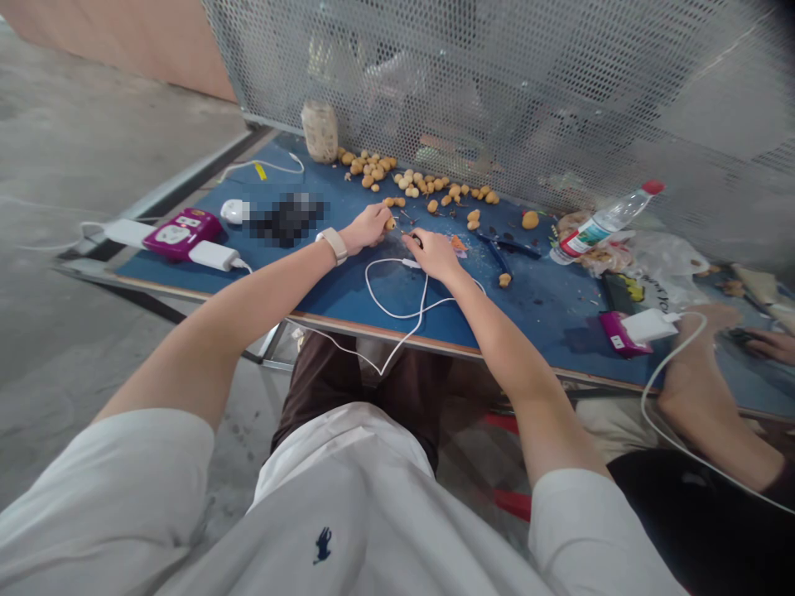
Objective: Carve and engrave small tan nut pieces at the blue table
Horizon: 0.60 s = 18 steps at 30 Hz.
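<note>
On a blue table (335, 285), my left hand (371, 228) pinches a small tan gourd (390, 223) between thumb and fingers. Close on its right, my right hand (436, 252) is closed around a small dark-handled tool (417, 241). A thin tip seems to point from it toward the gourd; whether they touch is too small to tell. Behind both hands, several small double-bulbed gourds (373, 168) lie in a loose row. Orange scraps (458, 243) and blue-handled pliers (497, 255) lie to the right of my right hand.
A white cable (397, 317) loops before my hands and hangs over the front edge. Purple power sockets (180, 234) sit at left, a cloudy jar (320, 132) behind. At right are a tilted bottle (605, 225), plastic bags (662, 252) and another person's arm (714, 397). Perforated metal (397, 91) backs the table.
</note>
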### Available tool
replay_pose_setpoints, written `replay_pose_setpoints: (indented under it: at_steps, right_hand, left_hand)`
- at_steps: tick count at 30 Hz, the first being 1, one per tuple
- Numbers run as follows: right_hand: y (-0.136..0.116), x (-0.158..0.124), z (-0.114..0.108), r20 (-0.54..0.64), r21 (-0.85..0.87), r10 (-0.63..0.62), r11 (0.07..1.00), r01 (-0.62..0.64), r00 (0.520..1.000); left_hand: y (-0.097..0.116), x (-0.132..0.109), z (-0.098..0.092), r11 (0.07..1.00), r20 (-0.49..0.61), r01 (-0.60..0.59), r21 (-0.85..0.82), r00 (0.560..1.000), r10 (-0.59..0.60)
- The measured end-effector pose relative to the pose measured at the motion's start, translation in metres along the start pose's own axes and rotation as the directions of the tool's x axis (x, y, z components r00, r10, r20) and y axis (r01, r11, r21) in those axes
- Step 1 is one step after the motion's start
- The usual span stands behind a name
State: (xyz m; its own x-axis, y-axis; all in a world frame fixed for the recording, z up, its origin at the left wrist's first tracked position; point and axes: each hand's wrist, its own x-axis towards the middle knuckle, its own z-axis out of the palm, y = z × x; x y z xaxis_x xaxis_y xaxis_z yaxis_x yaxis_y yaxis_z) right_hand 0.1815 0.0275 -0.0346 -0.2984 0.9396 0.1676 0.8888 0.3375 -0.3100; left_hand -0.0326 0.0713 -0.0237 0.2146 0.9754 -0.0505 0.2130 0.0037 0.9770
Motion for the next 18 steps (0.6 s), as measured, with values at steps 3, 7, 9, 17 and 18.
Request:
replay_pose_setpoints:
  at_steps: [3,7,9,17,18]
  right_hand:
    - [0.0,0.0,0.0,-0.008,0.004,0.0,1.0,0.0,1.0]
    - [0.002,0.002,0.001,-0.003,0.01,-0.009,1.0,0.009,1.0]
    - [0.004,0.002,0.002,-0.008,0.015,-0.014,1.0,0.015,1.0]
    - [0.006,0.002,0.002,-0.01,0.023,-0.014,1.0,0.014,1.0]
    - [0.006,0.002,0.002,-0.01,0.028,-0.015,0.999,0.015,1.0]
  left_hand:
    - [-0.003,0.002,-0.001,1.0,0.001,-0.024,0.008,1.0,0.024]
    - [-0.005,0.005,-0.002,0.999,0.014,-0.042,0.022,0.999,0.041]
    - [-0.005,0.005,-0.002,0.999,0.01,-0.033,0.019,0.999,0.033]
    - [0.005,-0.004,0.001,1.0,-0.034,0.001,0.025,0.999,-0.001]
    - [0.006,-0.005,0.001,1.0,-0.039,0.002,0.026,0.999,-0.001]
